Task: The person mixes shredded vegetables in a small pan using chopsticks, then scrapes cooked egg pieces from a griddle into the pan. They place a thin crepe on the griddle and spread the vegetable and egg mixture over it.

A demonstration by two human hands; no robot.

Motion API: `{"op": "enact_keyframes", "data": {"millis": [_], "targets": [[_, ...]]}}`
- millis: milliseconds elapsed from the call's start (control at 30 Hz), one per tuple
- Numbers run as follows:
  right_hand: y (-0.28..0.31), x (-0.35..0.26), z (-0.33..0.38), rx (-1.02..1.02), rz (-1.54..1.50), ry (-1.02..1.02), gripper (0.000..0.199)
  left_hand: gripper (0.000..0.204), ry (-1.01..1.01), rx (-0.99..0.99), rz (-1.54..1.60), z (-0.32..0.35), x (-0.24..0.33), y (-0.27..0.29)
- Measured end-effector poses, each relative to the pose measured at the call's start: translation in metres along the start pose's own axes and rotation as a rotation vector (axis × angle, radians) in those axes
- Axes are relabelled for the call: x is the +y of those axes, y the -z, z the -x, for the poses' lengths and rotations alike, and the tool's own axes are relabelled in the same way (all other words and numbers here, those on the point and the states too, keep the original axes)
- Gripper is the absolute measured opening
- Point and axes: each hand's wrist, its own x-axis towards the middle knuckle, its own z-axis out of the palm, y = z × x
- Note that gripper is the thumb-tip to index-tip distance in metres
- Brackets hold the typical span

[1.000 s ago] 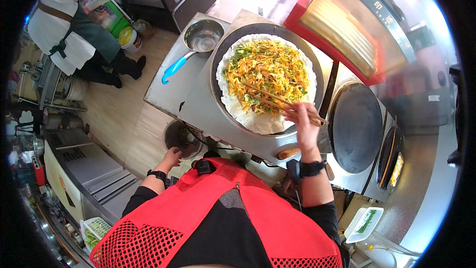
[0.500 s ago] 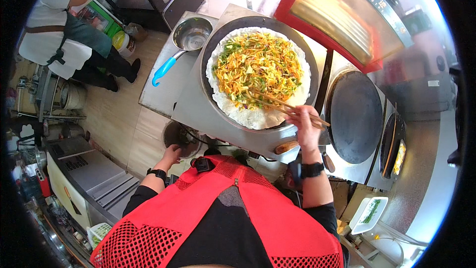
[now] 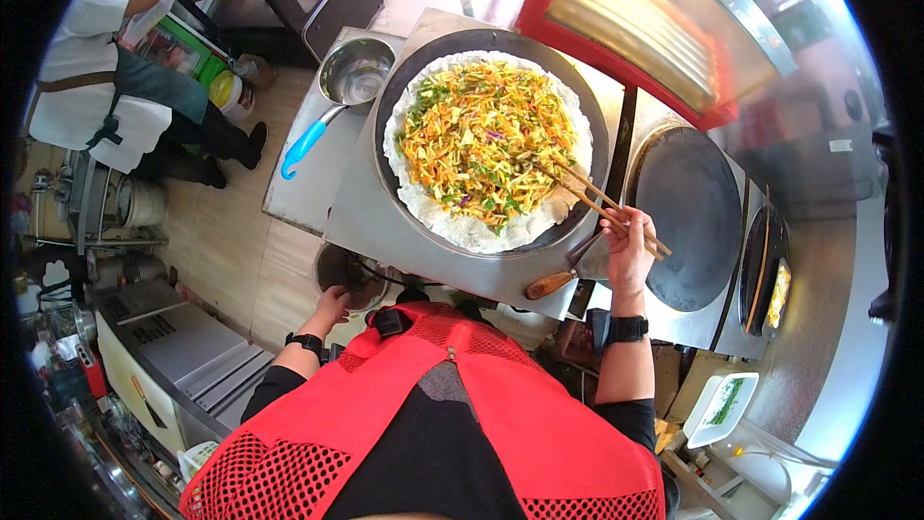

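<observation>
My right hand (image 3: 629, 248) grips a pair of long wooden chopsticks (image 3: 589, 195). Their tips reach the right edge of a heap of shredded vegetables (image 3: 486, 140), orange, yellow and green with a few purple bits. The heap covers most of a thin pale flatbread (image 3: 423, 217), whose whitish rim stays bare. Beneath it is a round dark griddle (image 3: 603, 125). Down by my waist on the left, my empty left hand (image 3: 334, 304) hangs with its fingers loosely bent and apart, near a dark bin below the counter.
A saucepan (image 3: 357, 73) with a blue handle stands left of the griddle. A wooden-handled scraper (image 3: 551, 285) lies at the counter's front edge. To the right is a second griddle (image 3: 688, 221); behind stands a red-framed warming cabinet (image 3: 654, 24). A person in an apron (image 3: 159, 87) stands far left.
My right hand has moved right and slightly nearer, drawing the chopstick tips from the heap's front to its right edge. Vegetables now spread nearer the front rim. My left hand has hardly moved.
</observation>
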Motion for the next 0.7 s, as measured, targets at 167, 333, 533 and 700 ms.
{"op": "enact_keyframes", "data": {"millis": [167,333,533,700], "targets": [[-0.031,0.010,0.000,-0.088,0.016,-0.055,0.026,0.042,0.063,-0.005,0.000,0.008,0.006,-0.007],[0.015,0.001,-0.023,0.063,-0.070,-0.015,0.027,0.044,-0.001,-0.006,0.005,0.002,0.003,-0.015],[-0.020,0.017,-0.071,0.025,-0.136,0.013,0.026,0.043,0.027,-0.015,-0.025,0.006,0.014,-0.012],[0.003,0.010,-0.066,0.091,-0.143,0.028,0.026,0.042,-0.056,0.016,0.009,0.013,0.023,-0.019]]}}
